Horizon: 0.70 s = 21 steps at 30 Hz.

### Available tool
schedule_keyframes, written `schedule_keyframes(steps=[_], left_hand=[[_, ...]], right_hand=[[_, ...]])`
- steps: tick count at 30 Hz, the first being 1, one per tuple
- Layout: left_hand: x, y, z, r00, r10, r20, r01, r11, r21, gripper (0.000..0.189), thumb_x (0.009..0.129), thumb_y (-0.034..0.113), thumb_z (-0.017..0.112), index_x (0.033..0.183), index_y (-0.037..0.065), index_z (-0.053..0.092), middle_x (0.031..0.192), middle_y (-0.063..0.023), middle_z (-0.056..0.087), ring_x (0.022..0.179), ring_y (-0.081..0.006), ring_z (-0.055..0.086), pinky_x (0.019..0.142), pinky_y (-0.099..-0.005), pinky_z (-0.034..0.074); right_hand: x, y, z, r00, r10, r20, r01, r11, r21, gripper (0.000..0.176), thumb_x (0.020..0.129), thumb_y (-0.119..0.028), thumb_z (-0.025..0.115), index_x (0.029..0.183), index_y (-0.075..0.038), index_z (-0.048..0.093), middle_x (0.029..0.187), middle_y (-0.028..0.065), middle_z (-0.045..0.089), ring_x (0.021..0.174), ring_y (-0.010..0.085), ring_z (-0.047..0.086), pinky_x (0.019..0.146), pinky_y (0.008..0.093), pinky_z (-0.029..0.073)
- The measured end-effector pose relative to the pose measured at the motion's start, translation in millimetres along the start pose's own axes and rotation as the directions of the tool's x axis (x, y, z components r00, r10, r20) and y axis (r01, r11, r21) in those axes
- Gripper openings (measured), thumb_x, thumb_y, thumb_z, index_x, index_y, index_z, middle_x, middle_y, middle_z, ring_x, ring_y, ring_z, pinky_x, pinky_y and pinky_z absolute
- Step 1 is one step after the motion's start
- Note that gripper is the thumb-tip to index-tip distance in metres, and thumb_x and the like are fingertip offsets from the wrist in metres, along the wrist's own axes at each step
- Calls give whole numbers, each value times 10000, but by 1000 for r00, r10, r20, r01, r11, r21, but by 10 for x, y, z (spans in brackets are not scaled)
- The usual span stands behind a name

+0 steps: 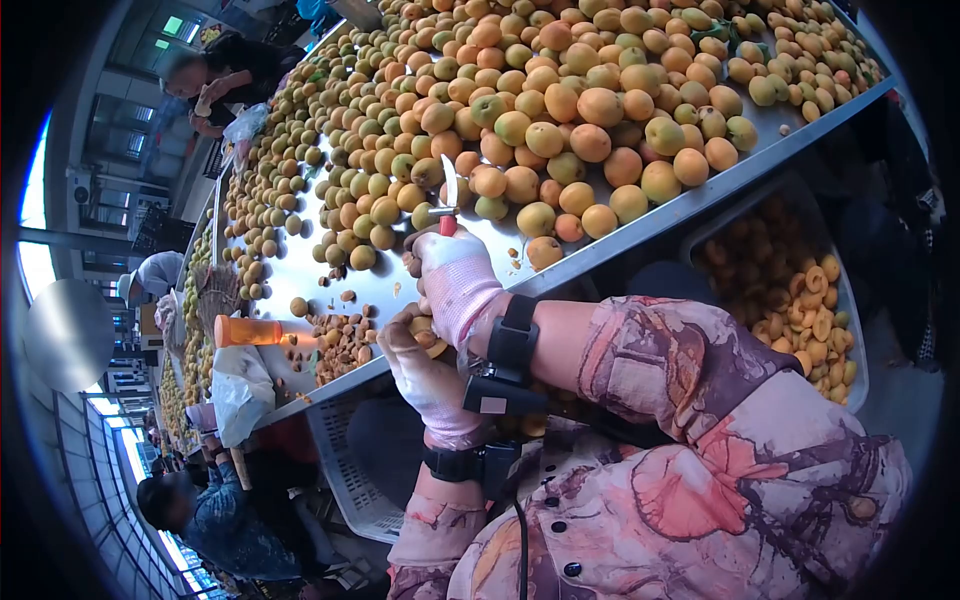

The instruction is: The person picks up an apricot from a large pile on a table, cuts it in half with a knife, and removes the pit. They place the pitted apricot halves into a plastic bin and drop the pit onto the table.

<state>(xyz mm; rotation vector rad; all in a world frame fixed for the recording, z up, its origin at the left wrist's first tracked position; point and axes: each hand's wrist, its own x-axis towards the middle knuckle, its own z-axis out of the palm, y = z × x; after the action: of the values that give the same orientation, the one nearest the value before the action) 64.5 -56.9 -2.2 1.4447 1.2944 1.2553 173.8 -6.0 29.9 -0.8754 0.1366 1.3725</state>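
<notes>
My right hand (pixel 455 275), in a pale glove, is closed around a small knife (pixel 449 190) with a curved blade and a red handle. The blade points up, away from my palm. Just below it, my left hand (pixel 415 375), also gloved, is closed on an apricot (pixel 424 332) that looks cut open; part of it is hidden by my fingers. Both hands are close together over the near edge of the metal table (pixel 590 260). Beyond them lies a large heap of whole apricots (pixel 540 100). Brown pits (pixel 345 345) are piled to the left of my hands.
An orange container (pixel 248 331) lies on its side near a white plastic bag (pixel 244 392). A crate of apricot halves (pixel 820 320) stands below the table at right, and a white basket (pixel 350 480) below at left. Other people (pixel 225 510) work along the tables.
</notes>
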Motion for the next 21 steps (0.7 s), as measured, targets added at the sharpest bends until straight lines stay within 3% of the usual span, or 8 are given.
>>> schedule_keyframes(steps=[2, 4, 5, 10, 11, 14, 16, 21], left_hand=[[20, 4, -12, 994, 109, 13, -109, 965, 238, 420, 1087, 402, 397, 1158, 6, 519, 1096, -112, 600, 968, -164, 573, 914, -303, 468], [4, -41, 57, 993, 120, 9, -120, 993, 19, 421, 1080, 414, 411, 1126, 10, 523, 1089, -113, 599, 958, -167, 569, 893, -310, 475], [54, -42, 39, 993, 116, 11, -115, 993, -18, 402, 1069, 401, 441, 1136, 14, 523, 1075, -105, 601, 928, -158, 563, 852, -303, 474], [72, -192, -68, 969, 236, 74, -230, 970, -80, 356, 1015, 336, 590, 1185, 30, 525, 1005, -64, 612, 778, -115, 535, 643, -273, 471], [78, -191, -29, 952, 298, 69, -289, 949, -124, 357, 1061, 359, 490, 1153, 14, 508, 973, -36, 604, 740, -49, 466, 634, -219, 424], [148, -197, -41, 901, 414, 133, -377, 896, -232, 257, 1071, 255, 474, 1162, 15, 475, 1110, -93, 555, 998, -155, 527, 941, -296, 438], [187, -180, -108, 888, 420, 186, -382, 901, -208, 249, 1066, 243, 486, 1174, 20, 469, 1128, -85, 520, 989, -151, 534, 927, -286, 442], [227, -220, -195, 875, 390, 288, -317, 909, -269, 244, 1058, 211, 494, 1218, 34, 448, 1148, -80, 488, 996, -123, 533, 874, -269, 467]], right_hand=[[106, 100, -25, 999, 28, -16, -27, 999, 32, 133, 914, -144, 565, 1016, -60, 581, 715, 23, 550, 454, 95, 412, 375, 271, 324], [-85, -47, 30, 995, 80, -65, -78, 997, 28, 139, 922, -178, 562, 1003, -67, 587, 676, 16, 522, 446, 103, 401, 370, 282, 317], [-23, -2, -14, 984, 164, 69, -175, 960, 217, 139, 929, -202, 563, 984, -78, 592, 650, 12, 488, 446, 108, 401, 391, 289, 340], [88, 46, -79, 968, 226, 107, -226, 974, -19, 101, 993, -217, 550, 1034, -125, 564, 648, -61, 413, 419, 50, 342, 377, 259, 288], [212, 126, -118, 979, 168, 117, -167, 986, -16, 148, 949, -237, 593, 859, -131, 541, 551, -66, 357, 387, 63, 307, 365, 251, 238], [563, 280, -205, 985, 138, 101, -138, 990, -2, 57, 958, -138, 564, 990, -91, 567, 627, -58, 402, 389, 34, 295, 328, 218, 188], [699, 344, -271, 980, 131, 148, -132, 991, -6, 83, 961, -105, 547, 1036, -74, 563, 649, -51, 409, 399, 28, 301, 331, 214, 198], [661, 354, -162, 964, 236, 125, -235, 972, -25, 152, 956, -199, 581, 836, -134, 515, 522, -87, 324, 384, 54, 299, 352, 235, 192]])
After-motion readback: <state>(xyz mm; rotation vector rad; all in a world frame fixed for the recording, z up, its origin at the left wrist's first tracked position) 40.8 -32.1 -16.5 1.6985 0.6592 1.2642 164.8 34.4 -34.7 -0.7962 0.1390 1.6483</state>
